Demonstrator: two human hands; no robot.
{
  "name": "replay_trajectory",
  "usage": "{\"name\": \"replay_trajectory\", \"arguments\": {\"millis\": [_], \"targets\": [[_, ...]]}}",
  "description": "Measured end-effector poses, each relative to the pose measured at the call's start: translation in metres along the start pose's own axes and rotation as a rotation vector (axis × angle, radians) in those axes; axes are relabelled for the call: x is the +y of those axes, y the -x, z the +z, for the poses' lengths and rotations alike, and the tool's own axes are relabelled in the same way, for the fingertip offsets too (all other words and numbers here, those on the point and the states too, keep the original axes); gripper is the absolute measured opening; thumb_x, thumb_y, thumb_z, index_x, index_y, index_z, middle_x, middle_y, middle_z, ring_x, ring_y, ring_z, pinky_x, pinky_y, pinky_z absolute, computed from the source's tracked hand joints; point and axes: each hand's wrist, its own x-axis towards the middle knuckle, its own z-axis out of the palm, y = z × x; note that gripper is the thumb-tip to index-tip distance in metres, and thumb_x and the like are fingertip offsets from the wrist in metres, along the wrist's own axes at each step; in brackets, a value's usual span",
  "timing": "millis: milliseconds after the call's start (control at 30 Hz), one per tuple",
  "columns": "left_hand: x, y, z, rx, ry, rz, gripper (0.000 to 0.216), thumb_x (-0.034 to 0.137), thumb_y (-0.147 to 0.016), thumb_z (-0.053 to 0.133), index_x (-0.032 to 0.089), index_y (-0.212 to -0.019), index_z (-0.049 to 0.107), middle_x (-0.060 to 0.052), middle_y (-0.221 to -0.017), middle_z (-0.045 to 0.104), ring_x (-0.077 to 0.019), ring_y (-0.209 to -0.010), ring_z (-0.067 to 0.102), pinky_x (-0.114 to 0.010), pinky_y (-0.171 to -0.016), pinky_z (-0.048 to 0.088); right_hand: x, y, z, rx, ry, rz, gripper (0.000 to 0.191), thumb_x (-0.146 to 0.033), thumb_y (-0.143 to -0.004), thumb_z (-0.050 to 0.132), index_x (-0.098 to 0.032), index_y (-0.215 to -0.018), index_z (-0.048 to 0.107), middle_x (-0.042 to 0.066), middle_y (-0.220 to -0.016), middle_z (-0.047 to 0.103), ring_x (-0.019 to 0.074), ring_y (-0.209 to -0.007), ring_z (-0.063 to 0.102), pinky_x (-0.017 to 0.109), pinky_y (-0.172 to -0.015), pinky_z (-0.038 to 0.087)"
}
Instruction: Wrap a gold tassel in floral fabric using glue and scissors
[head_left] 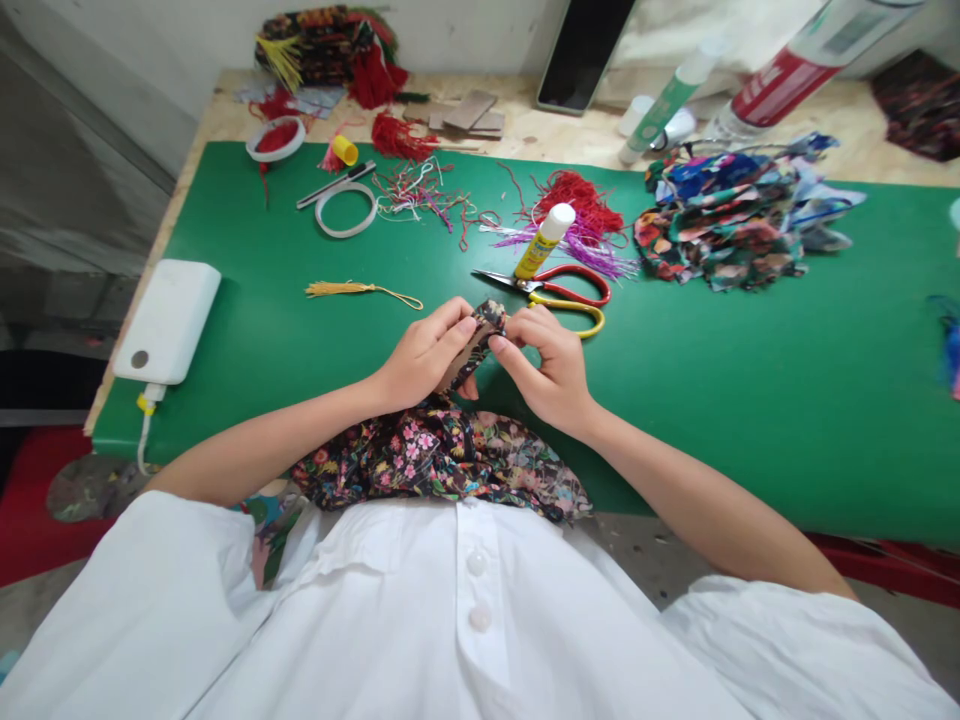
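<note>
Both of my hands meet over the near middle of the green mat (750,380). My left hand (424,355) and my right hand (547,370) pinch a small folded piece of dark floral fabric (484,325) between their fingertips. A heap of the same dark floral fabric (442,455) lies at the table's near edge, just below my hands. Red-and-yellow-handled scissors (559,293) rest just beyond my right hand, and a glue stick (544,240) with a white cap lies past them.
A yellow tassel (352,290) lies left of my hands. A white power bank (169,320) sits at the left edge. A pile of colourful fabric scraps (731,220) is far right. Red and purple threads (581,210), tape rolls (345,210) and cardboard pieces (469,112) lie at the back.
</note>
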Motion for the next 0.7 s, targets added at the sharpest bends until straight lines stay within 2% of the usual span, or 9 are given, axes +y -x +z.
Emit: {"name": "replay_trajectory", "arguments": {"millis": [167, 233, 367, 500, 700], "targets": [[-0.0016, -0.0022, -0.0021, 0.104, -0.222, 0.149, 0.049, 0.067, -0.095, 0.044, 0.022, -0.077, 0.044, 0.007, -0.049, 0.044, -0.0106, -0.045, 0.049, -0.024, -0.046, 0.034, -0.0005, -0.0007, 0.0002, -0.011, 0.050, -0.072, 0.027, -0.029, -0.098, 0.056, -0.021, -0.073, 0.052, 0.001, -0.069, 0.053, 0.0176, -0.070, 0.047, 0.033, -0.067, 0.036], [-0.0035, -0.0029, -0.0021, 0.121, -0.259, 0.173, 0.050, 0.067, -0.095, 0.043, 0.021, -0.074, 0.043, 0.006, -0.050, 0.044, -0.0098, -0.045, 0.046, -0.024, -0.047, 0.033, -0.0013, -0.0007, 0.0005, -0.008, 0.075, -0.111, 0.026, -0.026, -0.097, 0.056, -0.021, -0.072, 0.050, 0.001, -0.069, 0.053, 0.0174, -0.069, 0.046, 0.033, -0.066, 0.036], [-0.0075, -0.0025, -0.0026, 0.037, -0.178, 0.095, 0.044, 0.061, -0.099, 0.041, 0.022, -0.081, 0.047, 0.005, -0.050, 0.052, -0.0121, -0.041, 0.054, -0.023, -0.042, 0.035, -0.0024, -0.0007, 0.0005, -0.011, 0.100, -0.146, 0.025, -0.023, -0.096, 0.057, -0.021, -0.073, 0.048, 0.001, -0.069, 0.054, 0.0170, -0.069, 0.045, 0.032, -0.065, 0.036], [-0.0068, -0.0024, -0.0034, -0.012, -0.043, 0.075, 0.040, 0.058, -0.097, 0.048, 0.022, -0.079, 0.046, 0.008, -0.046, 0.047, -0.0132, -0.037, 0.055, -0.022, -0.037, 0.037, -0.0027, -0.0008, 0.0000, -0.017, 0.103, -0.114, 0.027, -0.027, -0.096, 0.056, -0.021, -0.072, 0.048, 0.001, -0.068, 0.053, 0.0173, -0.070, 0.046, 0.032, -0.065, 0.035], [-0.0025, -0.0048, -0.0003, -0.031, 0.119, 0.094, 0.039, 0.056, -0.090, 0.063, 0.022, -0.077, 0.047, 0.011, -0.040, 0.039, -0.0092, -0.030, 0.040, -0.024, -0.039, 0.045, -0.0034, -0.0009, -0.0016, -0.018, 0.060, -0.033, 0.028, -0.030, -0.095, 0.057, -0.021, -0.071, 0.046, 0.000, -0.066, 0.051, 0.0166, -0.068, 0.045, 0.032, -0.066, 0.034]]}}
